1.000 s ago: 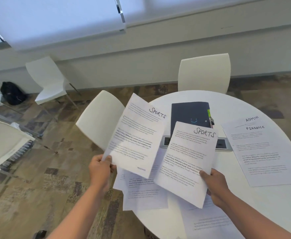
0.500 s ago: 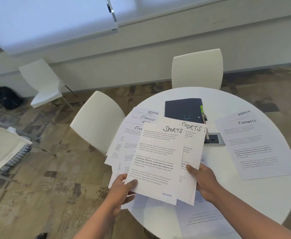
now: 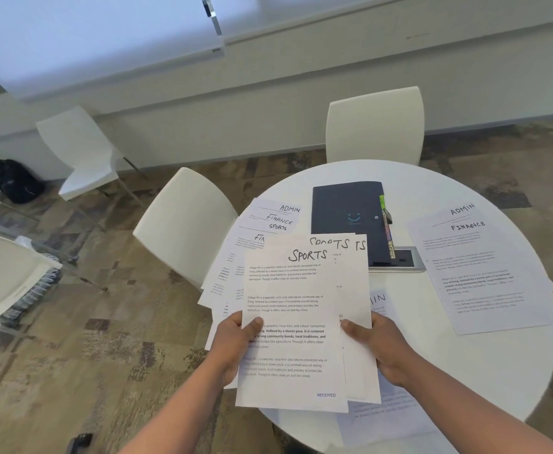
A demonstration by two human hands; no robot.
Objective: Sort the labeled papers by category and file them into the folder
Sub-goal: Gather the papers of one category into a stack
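Note:
I hold a stack of SPORTS papers (image 3: 293,306) above the near left part of the round white table (image 3: 465,371). My left hand (image 3: 235,342) grips the stack's left edge, thumb on the top sheet. My right hand (image 3: 376,345) grips the right edge, thumb on top. The dark folder (image 3: 347,214) lies shut at the table's far middle, coloured tabs along its right side. A fanned pile labeled ADMIN, FINANCE, SPORTS (image 3: 268,221) lies at the left edge. An ADMIN/FINANCE pile (image 3: 481,270) lies at the right. More sheets (image 3: 386,417) lie under my hands.
A power socket panel (image 3: 406,257) is set in the table beside the folder. White chairs stand behind the table (image 3: 373,126) and to its left (image 3: 186,224); two more (image 3: 82,152) are further left. A black bag (image 3: 16,180) sits on the floor by the wall.
The two SPORTS sheets, held apart one second ago, have been brought together into one overlapping stack. My left hand moved right toward the right hand, and both now hold the stack.

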